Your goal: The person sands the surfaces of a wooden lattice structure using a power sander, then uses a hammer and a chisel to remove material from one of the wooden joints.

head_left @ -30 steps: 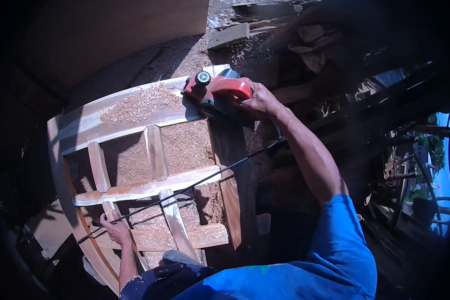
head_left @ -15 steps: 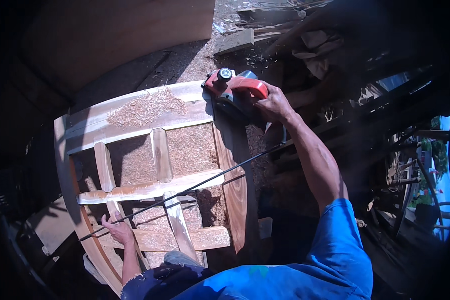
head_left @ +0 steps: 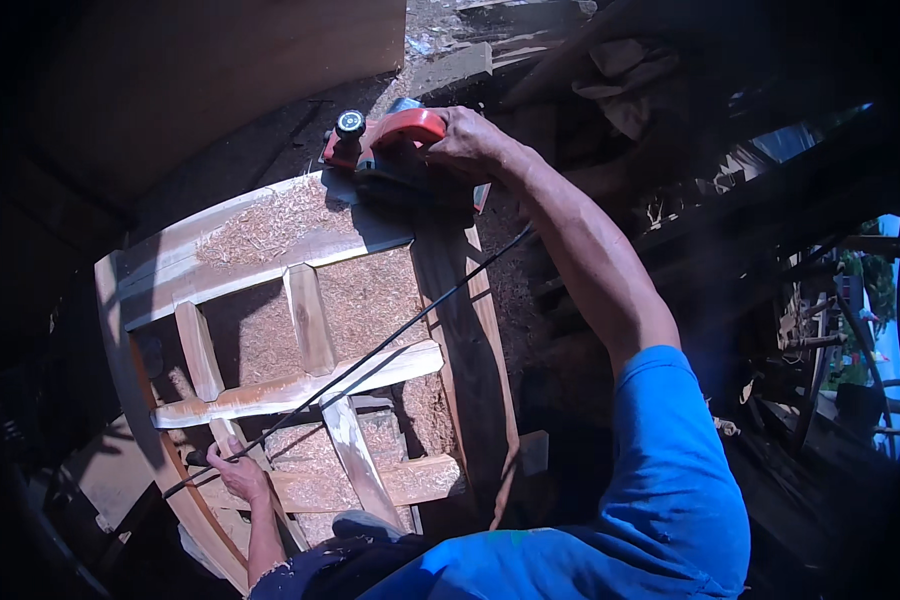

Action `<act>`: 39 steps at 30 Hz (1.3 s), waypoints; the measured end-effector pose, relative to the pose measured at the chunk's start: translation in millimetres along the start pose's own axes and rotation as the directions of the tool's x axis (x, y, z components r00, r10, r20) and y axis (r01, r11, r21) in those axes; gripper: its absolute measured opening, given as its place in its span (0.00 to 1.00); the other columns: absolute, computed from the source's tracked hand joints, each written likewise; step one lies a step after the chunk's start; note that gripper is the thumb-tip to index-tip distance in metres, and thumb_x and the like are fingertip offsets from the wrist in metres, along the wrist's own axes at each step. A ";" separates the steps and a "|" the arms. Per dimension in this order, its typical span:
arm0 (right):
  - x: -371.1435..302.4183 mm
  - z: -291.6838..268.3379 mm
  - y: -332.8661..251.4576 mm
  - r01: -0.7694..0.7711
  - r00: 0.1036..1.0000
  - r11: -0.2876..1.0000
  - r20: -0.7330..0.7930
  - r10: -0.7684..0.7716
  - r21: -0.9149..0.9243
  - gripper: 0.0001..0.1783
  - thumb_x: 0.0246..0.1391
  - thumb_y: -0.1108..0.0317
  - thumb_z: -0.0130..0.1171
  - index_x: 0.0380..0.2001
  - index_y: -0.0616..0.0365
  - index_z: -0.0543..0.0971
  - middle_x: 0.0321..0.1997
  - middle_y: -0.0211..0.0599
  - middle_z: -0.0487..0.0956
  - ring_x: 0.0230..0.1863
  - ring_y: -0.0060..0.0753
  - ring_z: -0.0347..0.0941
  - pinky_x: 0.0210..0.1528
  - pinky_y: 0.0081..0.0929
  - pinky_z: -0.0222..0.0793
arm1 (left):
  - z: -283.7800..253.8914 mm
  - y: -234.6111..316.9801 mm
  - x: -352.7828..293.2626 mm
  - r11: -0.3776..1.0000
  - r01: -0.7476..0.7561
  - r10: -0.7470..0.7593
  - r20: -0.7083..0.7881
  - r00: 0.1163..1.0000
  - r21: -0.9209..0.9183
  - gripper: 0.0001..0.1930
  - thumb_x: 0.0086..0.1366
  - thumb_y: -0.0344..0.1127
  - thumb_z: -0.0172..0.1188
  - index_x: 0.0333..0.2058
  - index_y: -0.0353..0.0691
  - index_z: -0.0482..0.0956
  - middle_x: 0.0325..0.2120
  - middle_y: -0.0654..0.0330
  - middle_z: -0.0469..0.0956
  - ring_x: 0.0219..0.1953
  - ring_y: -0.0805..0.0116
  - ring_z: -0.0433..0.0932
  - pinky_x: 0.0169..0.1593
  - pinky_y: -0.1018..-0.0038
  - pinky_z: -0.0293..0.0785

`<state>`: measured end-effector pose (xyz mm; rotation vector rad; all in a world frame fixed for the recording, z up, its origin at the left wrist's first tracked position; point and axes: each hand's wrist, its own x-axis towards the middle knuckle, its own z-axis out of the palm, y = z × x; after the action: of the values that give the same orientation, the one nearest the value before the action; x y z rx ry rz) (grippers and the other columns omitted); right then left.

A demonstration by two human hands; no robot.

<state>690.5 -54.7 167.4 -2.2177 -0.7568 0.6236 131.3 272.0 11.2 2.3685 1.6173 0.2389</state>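
My right hand (head_left: 467, 140) is closed around the red handle of an electric planer (head_left: 402, 128), with a round black knob on its front. The planer sits over the far right corner of a wooden frame; its underside is in shadow. The frame's wide far rail (head_left: 180, 257) carries a heap of wood shavings (head_left: 275, 222). At the near left, my left hand (head_left: 242, 477) has its fingers around the black power cord (head_left: 370, 353), beside a short slat and the frame's left side piece (head_left: 140, 390). The cord runs slantwise across the frame up toward the planer.
Cross rails and short slats, such as the middle rail (head_left: 390, 370), divide the frame into openings. Shavings cover the ground beneath. A large curved brown panel (head_left: 230, 60) stands at the far left. Scrap timber (head_left: 455, 68) lies beyond, and dark clutter fills the right side.
My right hand has moved the planer leftward along the far rail. The cord has swung with it and now lies more steeply. My left hand stays near the same part of the frame.
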 end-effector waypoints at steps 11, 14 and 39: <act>-33.6 -48.0 53.3 -0.036 0.997 0.998 -0.074 0.032 -0.059 0.22 0.46 0.72 0.60 0.48 0.56 0.80 0.34 0.28 0.80 0.35 0.22 0.73 0.43 0.25 0.71 | -8.8 17.5 2.0 0.985 0.171 -0.171 0.023 0.985 0.016 0.25 0.70 0.59 0.55 0.50 0.44 0.63 0.33 0.40 0.80 0.38 0.34 0.78 0.41 0.46 0.67; -19.6 -47.7 42.6 -0.092 0.996 0.995 -0.001 0.092 -0.035 0.20 0.50 0.71 0.59 0.49 0.54 0.80 0.34 0.27 0.80 0.34 0.22 0.72 0.42 0.25 0.70 | -3.1 11.8 -0.6 0.986 0.110 -0.114 -0.027 0.993 -0.129 0.24 0.70 0.59 0.54 0.47 0.43 0.63 0.30 0.41 0.78 0.36 0.35 0.77 0.41 0.47 0.65; -48.1 -30.2 28.5 0.074 0.984 0.995 0.163 -0.064 -0.059 0.16 0.45 0.72 0.62 0.41 0.54 0.78 0.32 0.33 0.79 0.34 0.27 0.74 0.45 0.29 0.72 | -0.3 10.2 0.0 0.983 0.146 -0.148 -0.013 0.989 -0.111 0.24 0.72 0.56 0.52 0.54 0.44 0.63 0.39 0.37 0.79 0.43 0.33 0.77 0.44 0.46 0.66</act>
<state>684.3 -117.5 175.4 -2.2086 -0.9447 0.7606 140.2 268.5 14.6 2.1614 1.7332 0.3151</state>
